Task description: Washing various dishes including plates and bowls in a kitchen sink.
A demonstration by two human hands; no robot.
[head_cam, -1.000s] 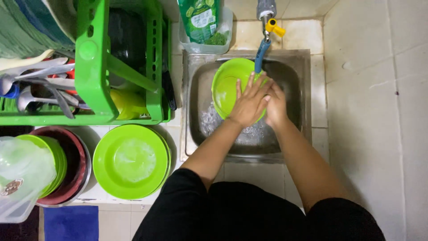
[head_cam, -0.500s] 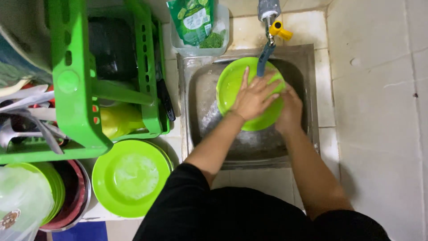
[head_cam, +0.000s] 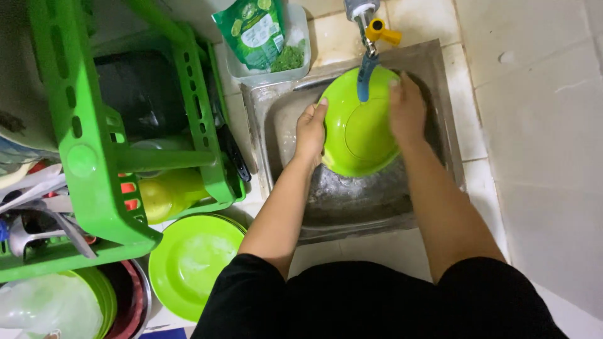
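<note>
Nearest the camera, black sleeves were seen at the lower edge, with both bare forearms reaching away into a small metal sink set in a tiled table. To the left of the arms, a round green plate lay flat on the table, wet and glossy. Beside it, a stack of bowls was partly covered by a clear plastic bag.

Further in, a lime-green bowl was held tilted over the sink basin, between the two hands. The left hand was clamped on the bowl's left rim, the thumb laid over the edge and the fingers hidden behind the wall. The right hand was pressed against the bowl's right side, its fingers curled over the upper rim; how firmly it gripped could not be told. The bowl's hollow was turned toward the camera.

To the left, a green plastic dish rack was seen standing, with a yellow bottle in its lower part and metal utensils at its near left.

Farthest off, a tap with a yellow handle and a blue hose end hung just above the bowl's upper rim. Behind the sink's left corner, a green pouch was propped in a white tray.
</note>
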